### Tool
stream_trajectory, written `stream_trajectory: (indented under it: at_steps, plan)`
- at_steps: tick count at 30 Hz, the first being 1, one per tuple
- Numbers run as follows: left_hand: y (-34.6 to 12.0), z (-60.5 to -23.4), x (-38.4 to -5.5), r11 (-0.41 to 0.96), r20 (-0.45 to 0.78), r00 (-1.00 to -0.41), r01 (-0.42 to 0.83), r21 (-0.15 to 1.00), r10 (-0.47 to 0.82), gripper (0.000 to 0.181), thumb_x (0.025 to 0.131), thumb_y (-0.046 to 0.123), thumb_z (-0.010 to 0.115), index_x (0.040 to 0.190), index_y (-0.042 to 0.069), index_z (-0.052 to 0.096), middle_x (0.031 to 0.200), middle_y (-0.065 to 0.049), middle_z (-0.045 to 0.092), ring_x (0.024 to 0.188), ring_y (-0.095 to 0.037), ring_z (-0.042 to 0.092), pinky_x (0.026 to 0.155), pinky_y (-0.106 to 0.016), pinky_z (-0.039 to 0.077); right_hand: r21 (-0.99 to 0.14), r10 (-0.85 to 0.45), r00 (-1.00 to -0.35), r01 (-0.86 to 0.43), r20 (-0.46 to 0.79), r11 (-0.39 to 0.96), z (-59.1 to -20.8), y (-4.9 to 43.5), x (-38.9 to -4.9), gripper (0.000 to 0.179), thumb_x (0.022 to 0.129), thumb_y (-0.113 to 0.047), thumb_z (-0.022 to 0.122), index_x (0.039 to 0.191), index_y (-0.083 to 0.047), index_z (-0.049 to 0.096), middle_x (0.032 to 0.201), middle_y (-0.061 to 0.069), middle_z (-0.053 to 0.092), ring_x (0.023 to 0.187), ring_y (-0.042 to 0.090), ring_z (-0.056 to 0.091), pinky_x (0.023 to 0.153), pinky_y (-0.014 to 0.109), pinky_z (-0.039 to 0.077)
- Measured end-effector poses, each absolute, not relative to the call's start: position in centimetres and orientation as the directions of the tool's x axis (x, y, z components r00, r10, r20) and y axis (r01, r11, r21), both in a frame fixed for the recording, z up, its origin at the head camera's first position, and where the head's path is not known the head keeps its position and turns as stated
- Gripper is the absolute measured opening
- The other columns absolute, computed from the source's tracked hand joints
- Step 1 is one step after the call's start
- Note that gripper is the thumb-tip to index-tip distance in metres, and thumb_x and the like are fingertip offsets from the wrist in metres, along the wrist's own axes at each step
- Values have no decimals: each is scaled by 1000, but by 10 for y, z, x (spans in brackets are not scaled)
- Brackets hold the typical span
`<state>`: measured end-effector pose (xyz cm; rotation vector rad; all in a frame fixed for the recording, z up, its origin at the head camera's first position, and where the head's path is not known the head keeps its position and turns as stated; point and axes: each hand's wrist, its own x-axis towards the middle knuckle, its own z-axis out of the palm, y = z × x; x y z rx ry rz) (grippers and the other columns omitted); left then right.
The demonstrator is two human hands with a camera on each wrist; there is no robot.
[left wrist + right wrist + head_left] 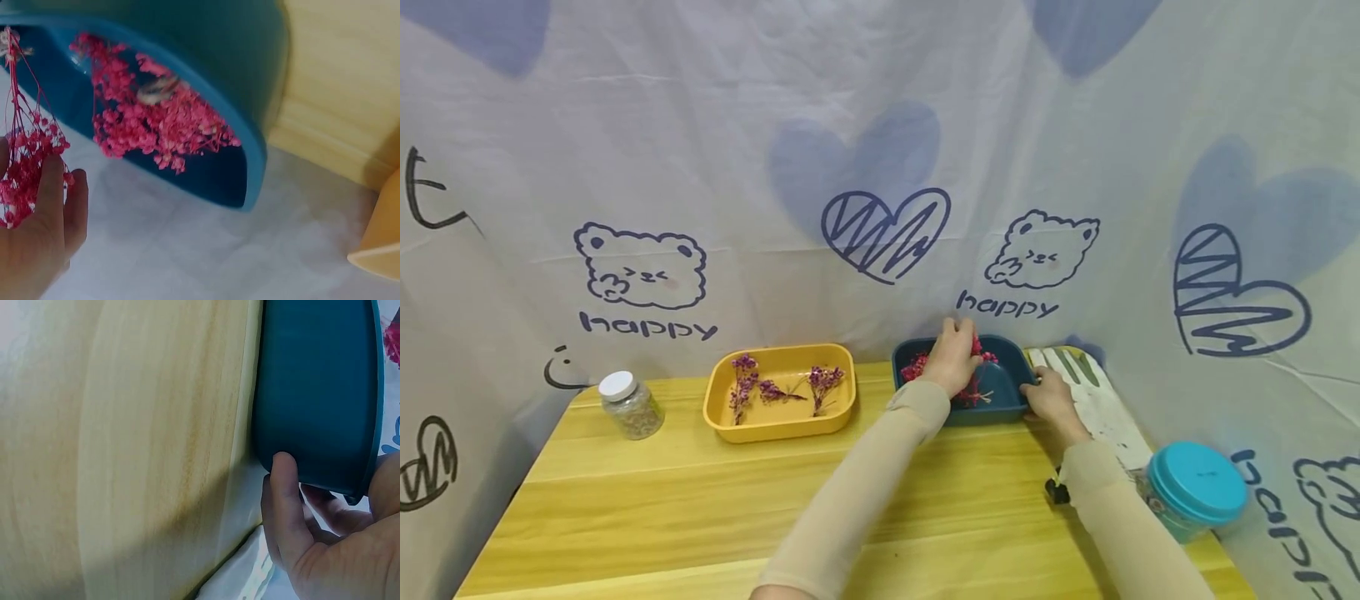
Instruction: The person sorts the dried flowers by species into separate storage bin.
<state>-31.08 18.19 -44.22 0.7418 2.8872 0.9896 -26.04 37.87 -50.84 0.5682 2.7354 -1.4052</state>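
My left hand [951, 357] is over the dark blue tray [1011, 379] and pinches a sprig of pink dried flowers [25, 156], its stems tied with twine in the left wrist view. More pink flowers [156, 119] lie inside the tray, with a twine tie among them. At the tray's right end, my right hand [1051, 400] grips the corner. In the right wrist view its fingers [286, 487] press against the tray's outer wall. To the left stands a yellow tray [775, 429] with several purple dried flower sprigs [824, 382] in it.
A clear jar with a white lid [622, 392] stands at the far left. On the right are a white sheet with green leaf shapes [1090, 392] and a turquoise-lidded tub [1198, 483]. A small black item [1057, 490] lies near the right forearm. Printed cloth hangs behind the wooden table [700, 517].
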Motion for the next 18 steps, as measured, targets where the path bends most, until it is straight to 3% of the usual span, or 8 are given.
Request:
stream_trajectory:
  at_steps: [6,9,13,18]
  plan:
    - [189,-457,-306,675,174,-896,425,603,408,33,97,19,76,114,12,49,119,-10,50,104,-29,64,82,-35,57,-783,304,-935,323,-180,531,-512,379,-260,28,101,-5,52,125,10,54,119,35,61,69,21,72,57,37,66]
    - [187,-461,-306,646,153,-875,448,618,460,41,99,21,75,129,11,51,131,-13,55,114,-31,64,96,-38,59,-785,290,-940,314,-179,534,-513,376,-262,29,102,-6,52,126,10,55,120,35,61,70,22,72,57,37,66]
    - [181,-460,-311,617,115,-864,437,654,490,53,105,25,66,152,10,45,150,-15,57,136,-29,59,117,-41,51,-791,271,-948,294,-168,536,-511,373,-267,32,101,-7,53,128,11,55,124,38,60,76,30,75,58,38,66]
    - [174,-451,-314,621,73,-888,374,689,454,49,112,31,52,157,14,44,157,-11,54,144,-27,55,122,-42,47,-779,275,-947,296,-165,552,-509,377,-267,33,102,-8,53,130,9,54,129,38,57,85,34,75,58,35,66]
